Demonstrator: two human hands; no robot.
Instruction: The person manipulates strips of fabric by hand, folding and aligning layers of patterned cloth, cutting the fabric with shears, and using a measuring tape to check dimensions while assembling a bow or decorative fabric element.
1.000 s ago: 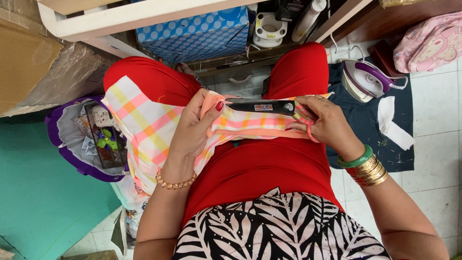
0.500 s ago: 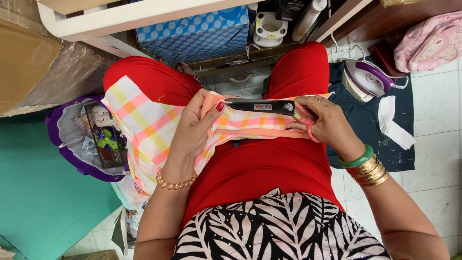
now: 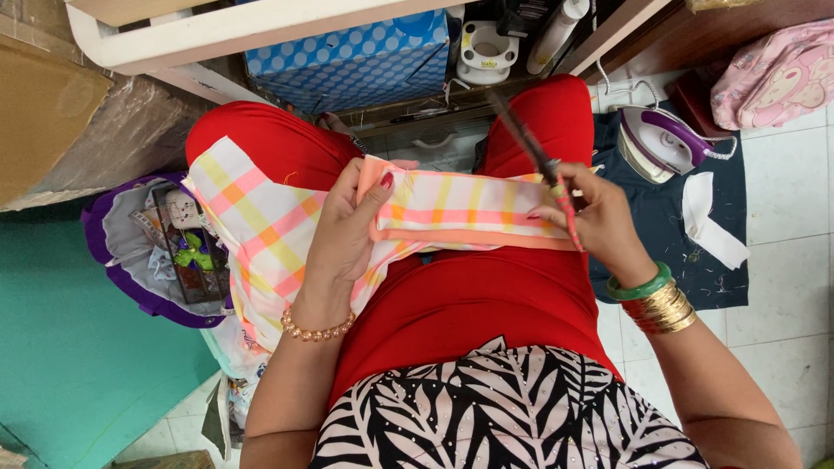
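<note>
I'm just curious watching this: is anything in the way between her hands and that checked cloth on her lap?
Nothing visible is. The left hand already grips the folded checked cloth at its left end, and the right hand touches its right end while holding a thin dark tool, blurred, angled up over it.

Bright, even indoor light, soft shadows; sharp except one motion-blurred tool.

Beyond our hands we see a blue box (image 3: 347, 61) with white dots under the shelf edge. Right of it stand a small white container (image 3: 483, 52) and a white tube (image 3: 556, 35). Far left leans a brown cardboard sheet (image 3: 43, 122).
</note>
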